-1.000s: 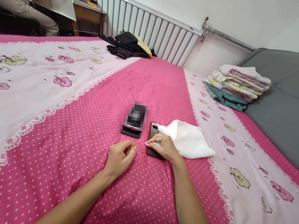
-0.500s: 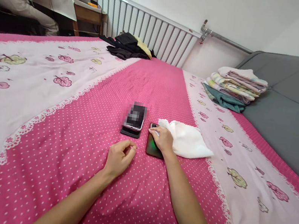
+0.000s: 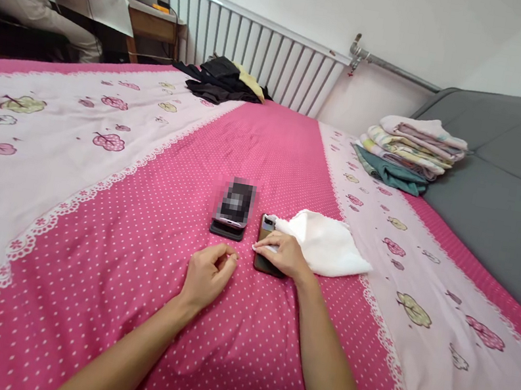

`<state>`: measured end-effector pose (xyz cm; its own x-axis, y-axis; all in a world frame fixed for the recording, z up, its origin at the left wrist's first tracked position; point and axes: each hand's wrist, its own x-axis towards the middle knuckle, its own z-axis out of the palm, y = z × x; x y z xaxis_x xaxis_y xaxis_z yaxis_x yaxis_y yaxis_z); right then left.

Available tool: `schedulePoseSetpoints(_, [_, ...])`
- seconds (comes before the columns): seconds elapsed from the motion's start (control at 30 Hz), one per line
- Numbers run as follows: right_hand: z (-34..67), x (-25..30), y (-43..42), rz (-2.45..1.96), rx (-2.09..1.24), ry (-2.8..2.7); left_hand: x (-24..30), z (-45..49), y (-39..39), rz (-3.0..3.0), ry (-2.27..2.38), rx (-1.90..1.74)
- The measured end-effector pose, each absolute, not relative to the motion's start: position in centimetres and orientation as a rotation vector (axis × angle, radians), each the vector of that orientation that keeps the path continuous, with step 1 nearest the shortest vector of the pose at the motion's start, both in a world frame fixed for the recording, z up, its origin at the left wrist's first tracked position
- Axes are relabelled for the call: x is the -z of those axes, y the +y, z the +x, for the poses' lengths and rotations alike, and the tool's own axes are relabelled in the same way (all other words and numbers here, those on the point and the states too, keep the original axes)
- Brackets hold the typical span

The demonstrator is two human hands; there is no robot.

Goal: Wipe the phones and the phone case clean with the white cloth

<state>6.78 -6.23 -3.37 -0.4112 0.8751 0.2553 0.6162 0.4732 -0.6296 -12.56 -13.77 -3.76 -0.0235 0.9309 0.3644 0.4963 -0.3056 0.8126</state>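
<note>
Head camera view finds both of the person's hands low over a pink polka-dot bedspread (image 3: 268,150). The right hand (image 3: 283,252) lies across a smartphone (image 3: 265,264), back upward, its camera bump showing beyond the fingers. Those fingers are bent and nearly together, apparently pinching a corner of a white cloth (image 3: 332,247) against the phone's back; the rest of the cloth spreads to the right, and the contact under the palm is hidden. The left hand (image 3: 210,273) rests loosely curled on the bedspread, thumb near the forefinger, with nothing visible in it. Near its knuckles, left of the covered phone and apart from it, a second phone (image 3: 235,207) lies on a dark flat slab (image 3: 227,232); its upper face is blurred out. The step in hand looks like rubbing the phone's back with the cloth. Another stroke would call for light, even pressure, the cloth held between fingertips and phone, and perhaps the left hand steadying the edge, since the phone could slide on the soft fabric.
</note>
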Motion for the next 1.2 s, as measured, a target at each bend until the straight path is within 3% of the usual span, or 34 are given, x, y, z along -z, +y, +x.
schedulePoseSetpoints(0.43, [8.3, 1.8, -8.0, -1.124, -1.046, -2.279, 3.8, -12.6, -13.8, 1.804, 1.494, -1.283])
schedulePoseSetpoints(0.97, [8.3, 4.8, -4.6, -1.477, -0.482, -1.932, 3.8, -12.5, -13.8, 1.807, 1.494, -1.297])
schedulePoseSetpoints(1.2, [8.1, 3.8, -6.0, -1.349, -0.626, -2.046, 3.8, -12.5, -13.7, 1.814, 1.488, -1.295])
